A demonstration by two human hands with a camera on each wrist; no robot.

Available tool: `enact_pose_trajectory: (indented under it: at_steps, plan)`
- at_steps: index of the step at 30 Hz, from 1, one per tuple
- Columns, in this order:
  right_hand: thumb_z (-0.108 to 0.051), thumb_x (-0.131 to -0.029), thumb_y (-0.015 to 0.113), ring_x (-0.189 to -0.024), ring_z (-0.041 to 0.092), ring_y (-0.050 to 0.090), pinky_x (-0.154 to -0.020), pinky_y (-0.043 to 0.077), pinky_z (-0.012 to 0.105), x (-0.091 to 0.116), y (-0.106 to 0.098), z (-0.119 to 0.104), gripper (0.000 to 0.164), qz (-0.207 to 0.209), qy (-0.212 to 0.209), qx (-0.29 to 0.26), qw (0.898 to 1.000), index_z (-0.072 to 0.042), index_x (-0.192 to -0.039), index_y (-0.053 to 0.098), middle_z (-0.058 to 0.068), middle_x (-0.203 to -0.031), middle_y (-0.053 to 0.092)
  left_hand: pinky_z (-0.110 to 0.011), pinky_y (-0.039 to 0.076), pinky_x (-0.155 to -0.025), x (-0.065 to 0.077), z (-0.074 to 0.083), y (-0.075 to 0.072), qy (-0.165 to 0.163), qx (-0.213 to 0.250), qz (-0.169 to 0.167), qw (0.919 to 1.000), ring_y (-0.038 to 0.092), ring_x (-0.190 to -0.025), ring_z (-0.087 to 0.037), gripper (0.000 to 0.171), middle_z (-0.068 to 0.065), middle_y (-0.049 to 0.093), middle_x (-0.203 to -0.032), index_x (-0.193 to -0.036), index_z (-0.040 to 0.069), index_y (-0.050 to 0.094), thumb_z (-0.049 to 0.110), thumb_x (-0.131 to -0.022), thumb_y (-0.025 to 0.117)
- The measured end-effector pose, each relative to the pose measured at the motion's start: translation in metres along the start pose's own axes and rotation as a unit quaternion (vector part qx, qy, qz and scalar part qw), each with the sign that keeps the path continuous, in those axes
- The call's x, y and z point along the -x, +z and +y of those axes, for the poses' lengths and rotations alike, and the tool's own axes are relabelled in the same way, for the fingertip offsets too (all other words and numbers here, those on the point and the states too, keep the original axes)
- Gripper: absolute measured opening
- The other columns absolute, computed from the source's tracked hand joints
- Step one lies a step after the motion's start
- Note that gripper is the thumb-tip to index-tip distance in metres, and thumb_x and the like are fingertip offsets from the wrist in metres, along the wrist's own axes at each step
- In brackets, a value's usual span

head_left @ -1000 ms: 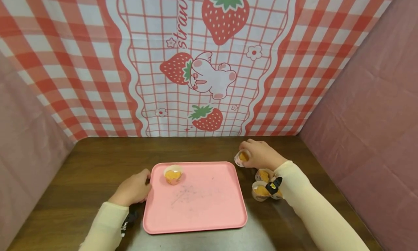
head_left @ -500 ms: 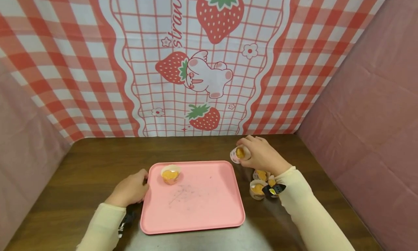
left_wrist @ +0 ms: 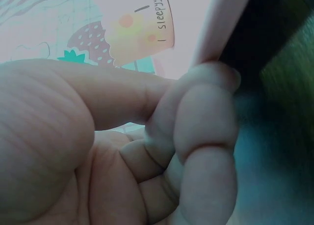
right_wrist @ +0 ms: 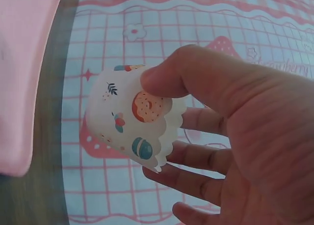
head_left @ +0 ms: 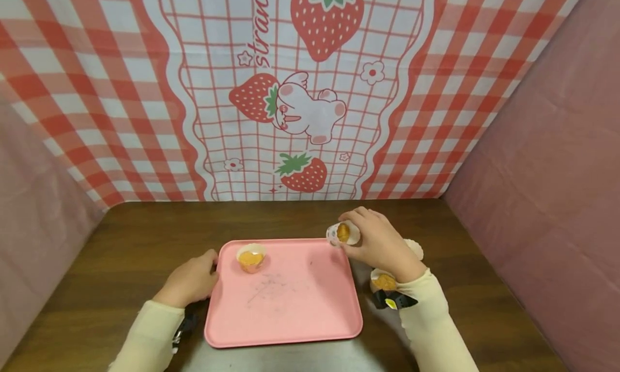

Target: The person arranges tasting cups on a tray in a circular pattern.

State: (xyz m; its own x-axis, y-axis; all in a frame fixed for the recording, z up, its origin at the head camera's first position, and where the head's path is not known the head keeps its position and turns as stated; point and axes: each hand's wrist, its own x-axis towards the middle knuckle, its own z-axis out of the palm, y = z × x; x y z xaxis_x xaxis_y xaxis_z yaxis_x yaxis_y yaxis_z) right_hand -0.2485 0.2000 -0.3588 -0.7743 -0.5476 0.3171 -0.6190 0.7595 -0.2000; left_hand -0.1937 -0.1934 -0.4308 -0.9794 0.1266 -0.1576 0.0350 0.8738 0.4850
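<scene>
My right hand pinches a cupcake in a scalloped paper cup, tipped on its side, over the far right corner of the pink tray. In the right wrist view the thumb presses the printed paper cup and the fingers sit on its other side. At the tray's left edge, my left hand grips the rim between thumb and curled fingers, as the left wrist view shows close up. Another cupcake stands upright near the far left corner of the tray; its side bears the print "I sleepyy".
Right of the tray, a cupcake stands on the brown table, and the edge of another paper cup shows behind my right wrist. A strawberry-print cloth hangs along the back, with pink cloth at both sides.
My right hand has carried its cupcake leftward, from beside the tray to over its far right corner, with the cup tipped more. The left hand stays at the tray's edge.
</scene>
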Motion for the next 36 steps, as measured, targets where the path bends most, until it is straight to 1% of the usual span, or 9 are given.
enact_pose_trajectory:
  at_steps: [4,10,13,18,25,31,36]
  plan:
    - [-0.038,-0.085,0.082,-0.106,0.025,0.063,-0.102,0.044,0.052,0.0,0.003,-0.005,0.048,0.0,0.004,0.001,1.0,-0.012,-0.122,0.068,0.005,-0.115,0.067,-0.038,0.044,-0.062,0.0,0.0,0.001,-0.004,0.008,-0.003,1.0,0.055,-0.067,-0.019,0.023,-0.003,0.061,-0.079,-0.115,0.004,0.061,0.018,-0.097,0.06]
    - [-0.035,-0.081,0.084,-0.108,0.027,0.062,-0.102,0.044,0.052,0.006,-0.004,-0.015,0.049,-0.004,0.017,0.016,1.0,-0.013,-0.123,0.068,0.005,-0.117,0.066,-0.037,0.044,-0.061,0.001,0.002,0.002,-0.003,0.021,-0.008,0.9997,0.056,-0.064,-0.018,0.023,-0.003,0.06,-0.078,-0.116,0.003,0.06,0.018,-0.098,0.06]
    - [-0.033,-0.08,0.085,-0.11,0.027,0.062,-0.102,0.044,0.052,0.007,-0.006,-0.019,0.05,-0.004,0.014,0.012,1.0,-0.013,-0.122,0.068,0.006,-0.119,0.066,-0.037,0.044,-0.06,0.002,0.002,0.002,0.0,0.019,-0.005,0.9998,0.055,-0.064,-0.018,0.023,-0.003,0.06,-0.077,-0.116,0.003,0.06,0.017,-0.098,0.06]
    - [-0.029,-0.079,0.086,-0.108,0.025,0.062,-0.1,0.046,0.051,0.005,-0.006,-0.023,0.05,-0.003,0.003,0.012,1.0,-0.012,-0.121,0.067,0.005,-0.117,0.066,-0.037,0.044,-0.06,0.001,0.003,0.0,0.001,0.013,-0.004,0.9999,0.055,-0.065,-0.019,0.023,-0.003,0.06,-0.079,-0.117,0.003,0.06,0.017,-0.098,0.06]
    - [-0.03,-0.079,0.086,-0.105,0.026,0.062,-0.098,0.046,0.051,0.004,-0.005,-0.024,0.05,0.006,-0.003,0.012,1.0,-0.011,-0.121,0.067,0.005,-0.114,0.066,-0.038,0.044,-0.061,0.002,0.004,-0.001,-0.007,0.003,-0.005,1.0,0.055,-0.066,-0.02,0.023,-0.004,0.06,-0.08,-0.117,0.004,0.06,0.016,-0.098,0.061]
    - [-0.032,-0.079,0.085,-0.102,0.027,0.063,-0.093,0.049,0.049,0.005,-0.005,-0.027,0.049,0.001,0.003,0.019,1.0,-0.012,-0.121,0.068,0.005,-0.114,0.067,-0.039,0.046,-0.064,0.001,0.004,0.0,-0.011,-0.003,-0.006,0.9999,0.054,-0.069,-0.022,0.024,-0.005,0.061,-0.082,-0.117,0.003,0.06,0.016,-0.097,0.063]
    - [-0.029,-0.079,0.085,-0.105,0.027,0.063,-0.098,0.047,0.05,0.006,-0.006,-0.034,0.05,-0.006,-0.004,0.012,1.0,-0.01,-0.122,0.067,0.006,-0.117,0.066,-0.039,0.045,-0.064,0.002,0.005,0.0,-0.011,-0.003,-0.003,0.9999,0.054,-0.069,-0.022,0.024,-0.005,0.061,-0.082,-0.117,0.003,0.06,0.016,-0.097,0.062]
